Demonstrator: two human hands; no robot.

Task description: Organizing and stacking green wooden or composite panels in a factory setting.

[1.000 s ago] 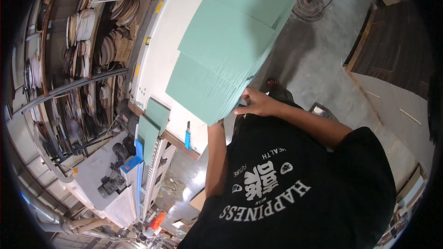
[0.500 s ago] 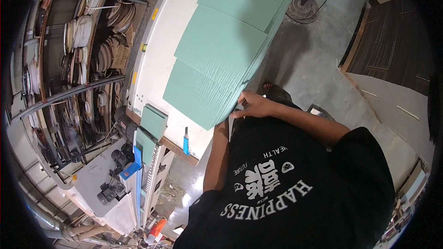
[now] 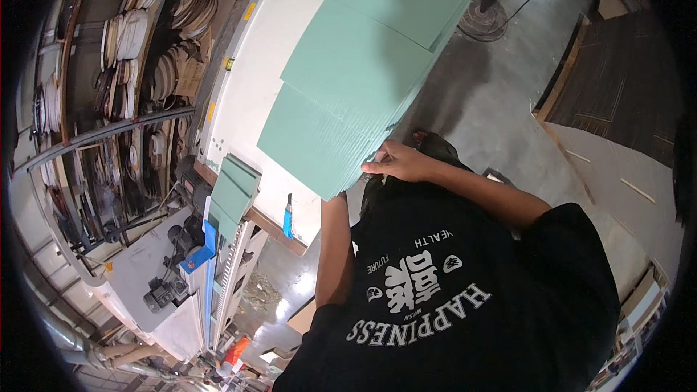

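A fanned stack of thin pale green boards (image 3: 327, 120) lies overlapping on a white worktable (image 3: 247, 112), its near corner reaching over the table's edge toward me. My right hand (image 3: 398, 162) is closed on the right edge of that corner, thumb along the edge. From below, my left forearm rises to the same corner; the left hand is hidden beneath the boards, so its fingers do not show. A blue utility knife (image 3: 288, 219) with its blade out rests on the table, left of the forearm. Smaller green pieces (image 3: 234, 192) are piled at the table's left corner.
A long metal spirit level (image 3: 229, 65) runs along the table's far left side. Beyond stand shelves of coiled edging strip (image 3: 123, 47) and a machine with black motors (image 3: 170, 283). Right of me are a round-based stand (image 3: 483, 18) and a stack of dark wood-grain boards (image 3: 610, 80).
The view has shifted slightly. My right thumb has moved up a little along the board edge, and my left forearm has shifted slightly left. The knife still lies on the table.
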